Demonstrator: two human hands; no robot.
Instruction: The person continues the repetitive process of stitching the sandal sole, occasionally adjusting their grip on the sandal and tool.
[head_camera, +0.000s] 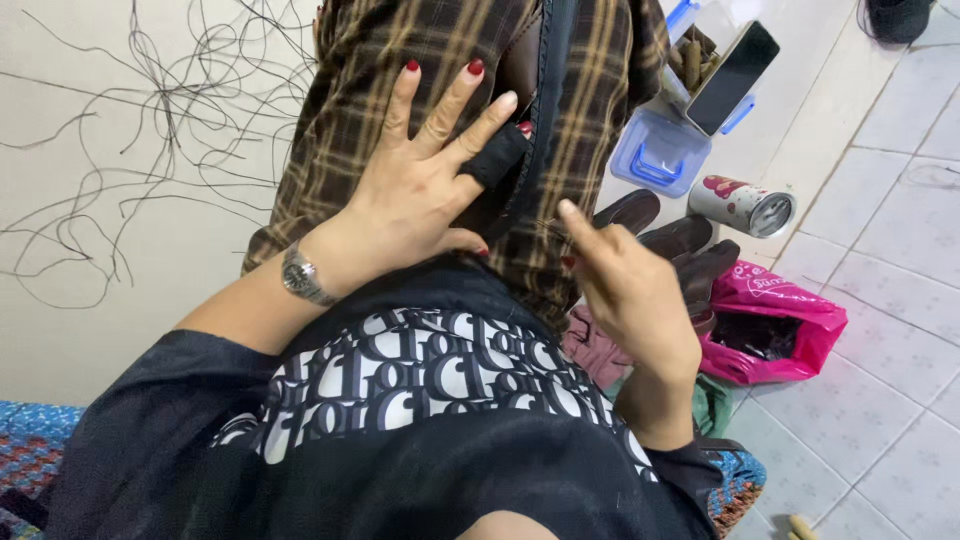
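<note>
A: Item one, nearest the camera?
B: Dark sleeves and a black-and-white patterned cloth (420, 375), lower centre of the frame, across the person's lap.

A: Next?
B: Left hand (425, 185), centre of the frame, wristwatch (303, 275) at the wrist. Fingers spread wide and laid flat on a brown plaid garment (400, 90); a black fabric sleeve (495, 160) covers the forefinger. Nothing is gripped.

A: The right hand?
B: Right hand (630, 290), centre right. Fingers curled narrow, forefinger and thumb pinched at what seems to be a fine needle or thread (548, 225), too thin to tell which.

A: The garment's place?
B: Upper centre, running down to the lap, with a black trim strip (545, 110) along its edge just beside the left fingers.

A: Farther off?
B: Dark brown pieces (680, 240) behind the right hand; a pink plastic bag (775, 320) on the tiled floor (880, 400), right of frame. A printed metal can (742, 205) lies on its side above the bag. A blue-lidded clear box (660, 150) sits near it, and a dark phone (733, 78) leans at upper right.

A: Farthest?
B: Loose black threads (150, 130) scattered on the pale surface, upper left.
</note>
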